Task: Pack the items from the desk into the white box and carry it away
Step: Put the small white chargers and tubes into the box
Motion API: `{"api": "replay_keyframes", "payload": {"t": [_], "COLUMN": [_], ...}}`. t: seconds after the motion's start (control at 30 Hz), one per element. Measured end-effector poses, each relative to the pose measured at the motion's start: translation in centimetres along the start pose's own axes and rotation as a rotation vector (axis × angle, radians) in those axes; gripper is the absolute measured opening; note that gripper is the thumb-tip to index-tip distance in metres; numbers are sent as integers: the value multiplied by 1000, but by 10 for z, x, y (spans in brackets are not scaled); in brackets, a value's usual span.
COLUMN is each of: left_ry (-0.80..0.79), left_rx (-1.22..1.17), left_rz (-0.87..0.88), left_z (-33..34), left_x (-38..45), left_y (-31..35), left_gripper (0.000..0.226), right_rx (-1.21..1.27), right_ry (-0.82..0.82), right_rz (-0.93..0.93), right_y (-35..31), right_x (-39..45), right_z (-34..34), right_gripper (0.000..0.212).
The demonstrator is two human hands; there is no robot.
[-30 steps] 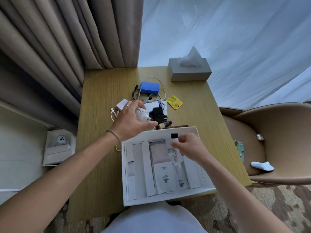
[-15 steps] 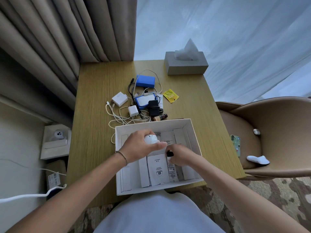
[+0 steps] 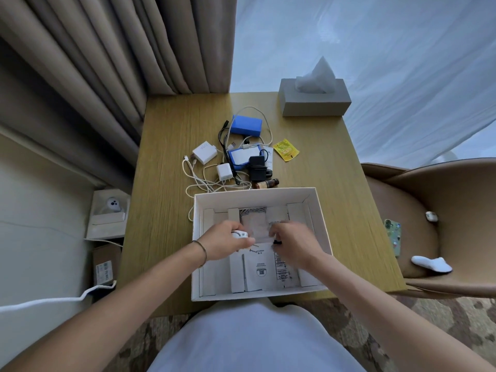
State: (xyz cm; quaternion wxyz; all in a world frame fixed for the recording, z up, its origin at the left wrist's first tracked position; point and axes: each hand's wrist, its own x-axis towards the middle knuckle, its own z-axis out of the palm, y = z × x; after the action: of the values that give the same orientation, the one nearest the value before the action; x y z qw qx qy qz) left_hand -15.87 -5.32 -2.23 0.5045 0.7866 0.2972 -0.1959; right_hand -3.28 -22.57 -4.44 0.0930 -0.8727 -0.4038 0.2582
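White box [image 3: 320, 210]: open on the desk's [image 3: 166, 200] near edge, both hands inside.
Left hand [image 3: 224, 241]: fingers curled round a small white device [image 3: 239, 234].
Right hand [image 3: 294, 241]: pinches a small black-capped tube [image 3: 277, 242]; blurred.
Beyond the box: chargers, cables, blue pack [image 3: 246, 125].

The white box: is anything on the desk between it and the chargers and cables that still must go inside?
Nothing visible. The chargers and cables lie just past the far wall of the white box; a small brown bottle lies against that wall. Both hands, left and right, are inside the box, each holding something.
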Motion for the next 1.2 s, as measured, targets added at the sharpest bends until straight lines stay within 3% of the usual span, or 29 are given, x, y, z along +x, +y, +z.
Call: {"api": "replay_keyframes", "payload": {"t": [0.13,0.27,0.4,0.53,0.63,0.8,1.0,1.2], "left_ry": [70,138,261,200,300,506,678,712], "left_rx": [-8,-34,60,101,157,151,133,98], "left_rz": [-14,-5,49,48,85,207,185,109], "left_z": [0,3,-5,-13,-16,-29,-45,-53], "left_x": [-5,-11,-21,-29,-34,-46,-57,-62], "left_y": [1,1,0,-5,-7,-8,-15,-23], "left_gripper": [15,11,11,11,12,13,13,12], "right_rx": [801,1047,1142,1097,987,420,-83,-172], "right_ry": [-417,-405,-394,-429,-403,-415,-385,-429], "right_rz": [55,136,154,149,156,18,-131,-116], "right_y": [-17,-31,-39,-47,-52,-70,-97,-109], "right_x": [-4,-8,-2,6,13,30,48,50], "right_z": [-5,4,6,6,8,19,38,56], "right_gripper": [67,48,34,26,20,27,39,45]}}
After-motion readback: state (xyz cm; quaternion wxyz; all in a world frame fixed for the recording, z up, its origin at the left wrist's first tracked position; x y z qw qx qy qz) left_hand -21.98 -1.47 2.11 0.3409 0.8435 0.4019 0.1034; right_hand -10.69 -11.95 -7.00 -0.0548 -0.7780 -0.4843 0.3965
